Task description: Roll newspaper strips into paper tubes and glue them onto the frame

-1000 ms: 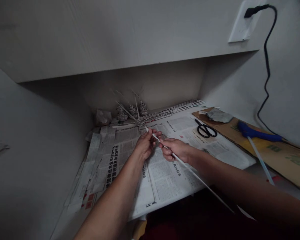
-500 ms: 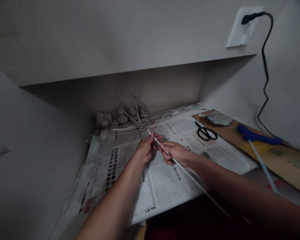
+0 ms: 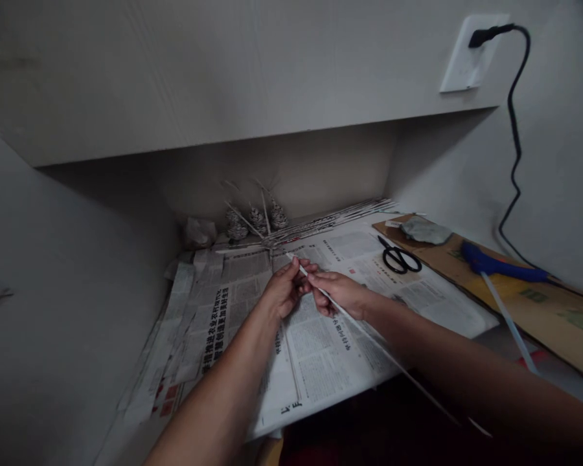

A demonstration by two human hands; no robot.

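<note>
A long thin rolled-paper stick (image 3: 373, 338) runs from just above my fingertips down to the lower right, past the table's edge. Near its upper end my left hand (image 3: 286, 288) pinches it between thumb and fingers. My right hand (image 3: 337, 292) is closed on the same stick just below, almost touching the left. Beyond the fingertips lies a small star-like bundle of crossed paper sticks (image 3: 271, 244), with several ends spreading outward. Whether the held stick joins that bundle I cannot tell. Newspaper (image 3: 315, 369) covers the tabletop under both hands.
Several small woven cones (image 3: 236, 223) stand at the back, beside a pile of paper sticks (image 3: 342, 219). Black scissors (image 3: 401, 260) lie to the right. A blue glue gun (image 3: 508, 265) with a clear glue stick rests on cardboard (image 3: 571, 323). A black cord (image 3: 516, 142) hangs from the wall socket.
My right hand has slid slightly up the stick, closer to my left hand. The left hand stays nearly in place, and the view has shifted a little.
</note>
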